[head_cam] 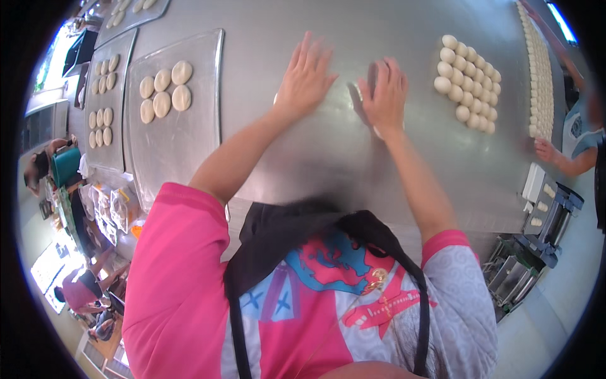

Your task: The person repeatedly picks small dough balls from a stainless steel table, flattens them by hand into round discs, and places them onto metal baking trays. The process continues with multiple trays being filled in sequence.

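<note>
My left hand (pixel 305 78) is flat over the metal worktop (pixel 303 156), fingers spread and slightly blurred. A bit of pale dough shows at its wrist edge. My right hand (pixel 387 94) is to the right, palm down, with pale dough partly visible under its heel; most of what lies beneath both palms is hidden. Left of my left hand, a metal tray (pixel 180 137) holds two rows of flattened dough rounds (pixel 162 104). Beyond my right hand, a block of round dough balls (pixel 468 83) sits on the worktop.
More trays (pixel 106 156) with flattened dough lie at the far left. Long rows of dough pieces (pixel 539 80) line the far right, where a co-worker's hand (pixel 547 149) rests near their end. A machine (pixel 551 213) with small dough pieces stands at the right edge. Other people are at the left.
</note>
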Motion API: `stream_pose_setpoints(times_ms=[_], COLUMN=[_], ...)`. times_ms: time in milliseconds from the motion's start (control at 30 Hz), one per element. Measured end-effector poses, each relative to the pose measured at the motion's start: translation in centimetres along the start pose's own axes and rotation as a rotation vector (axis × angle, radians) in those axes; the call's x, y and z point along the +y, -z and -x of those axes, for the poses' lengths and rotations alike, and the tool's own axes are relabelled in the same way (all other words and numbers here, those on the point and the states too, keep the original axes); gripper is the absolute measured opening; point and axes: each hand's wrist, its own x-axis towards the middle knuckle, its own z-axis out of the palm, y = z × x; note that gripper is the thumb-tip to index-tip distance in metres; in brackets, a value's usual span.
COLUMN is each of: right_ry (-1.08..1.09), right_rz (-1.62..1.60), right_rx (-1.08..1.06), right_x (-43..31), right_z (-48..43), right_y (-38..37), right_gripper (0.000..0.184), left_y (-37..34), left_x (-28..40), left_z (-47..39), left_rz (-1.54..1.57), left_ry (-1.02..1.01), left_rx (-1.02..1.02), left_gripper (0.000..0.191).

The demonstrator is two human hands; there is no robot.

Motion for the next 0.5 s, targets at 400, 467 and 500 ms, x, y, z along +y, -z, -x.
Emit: stream_pose_setpoints(times_ms=[400,467,500], right_ry=[0.009,-0.104,-0.21], right_rz=[0.258,-0.109,-0.382], right_rx=[-0.049,-0.022,-0.002], right_x=[1.3,2.6,3.5], right_z=[2.9,2.8,3.2], right_y=[-1.0,0.2,1.1], right_gripper=[0.073,0.066,0.06], left_y=[-0.1,0.3,0.8], left_x=[0.4,-0.2,-0.6], left_z=[1.5,1.9,2.2], left_rz=[-0.104,0.19,0.392], left_ry=[0.004,0.01,0.101], left_rx=[0.051,0.086,0.131], left_gripper=[0.059,0.061,0.056])
